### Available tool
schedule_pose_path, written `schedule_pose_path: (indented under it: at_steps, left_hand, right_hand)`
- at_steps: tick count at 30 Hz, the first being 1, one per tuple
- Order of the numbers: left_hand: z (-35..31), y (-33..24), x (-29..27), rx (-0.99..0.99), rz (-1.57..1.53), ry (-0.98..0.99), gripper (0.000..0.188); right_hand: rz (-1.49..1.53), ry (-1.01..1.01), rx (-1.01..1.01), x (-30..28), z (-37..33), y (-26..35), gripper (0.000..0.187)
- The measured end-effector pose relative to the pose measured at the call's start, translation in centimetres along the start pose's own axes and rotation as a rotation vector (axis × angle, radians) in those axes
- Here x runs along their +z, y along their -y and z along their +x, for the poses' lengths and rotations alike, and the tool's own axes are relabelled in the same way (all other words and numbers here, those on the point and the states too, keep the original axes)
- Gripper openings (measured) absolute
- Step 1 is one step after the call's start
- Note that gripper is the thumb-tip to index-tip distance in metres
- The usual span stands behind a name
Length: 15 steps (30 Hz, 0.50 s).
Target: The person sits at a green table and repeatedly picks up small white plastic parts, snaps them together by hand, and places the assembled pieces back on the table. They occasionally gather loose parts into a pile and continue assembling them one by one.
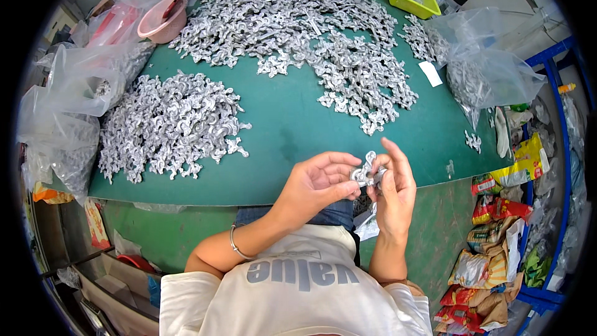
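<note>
The left grip (317,182) and right grip (396,188) both pinch a silver part (369,165) near the front edge of the surface (289,127). Open room lies behind them, before the big pile (280,15); a smaller pile (174,124) sits left.

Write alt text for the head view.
A person's left hand and right hand hold small silvery parts at the near edge of a green table. Heaps of similar parts lie on it, with plastic bags at both sides.
</note>
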<state>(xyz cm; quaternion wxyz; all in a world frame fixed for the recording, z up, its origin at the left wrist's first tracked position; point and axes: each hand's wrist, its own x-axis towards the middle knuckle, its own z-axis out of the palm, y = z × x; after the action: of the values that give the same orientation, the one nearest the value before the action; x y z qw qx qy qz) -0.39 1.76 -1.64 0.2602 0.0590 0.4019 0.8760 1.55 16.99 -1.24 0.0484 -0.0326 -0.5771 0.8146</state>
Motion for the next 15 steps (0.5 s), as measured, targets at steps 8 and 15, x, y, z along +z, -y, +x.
schedule_pose_path:
  at_steps: [8,15]
  left_hand:
    - [-0.2,-0.9,-0.3,-0.210,-0.214,0.073,0.026]
    - [-0.6,-0.7,-0.3,-0.160,0.000,0.001,0.021]
  right_hand:
    - [-0.120,0.006,-0.143,-0.1,-0.1,0.1,0.008]
    - [-0.080,-0.166,-0.110,1.0,-1.0,0.3,0.010]
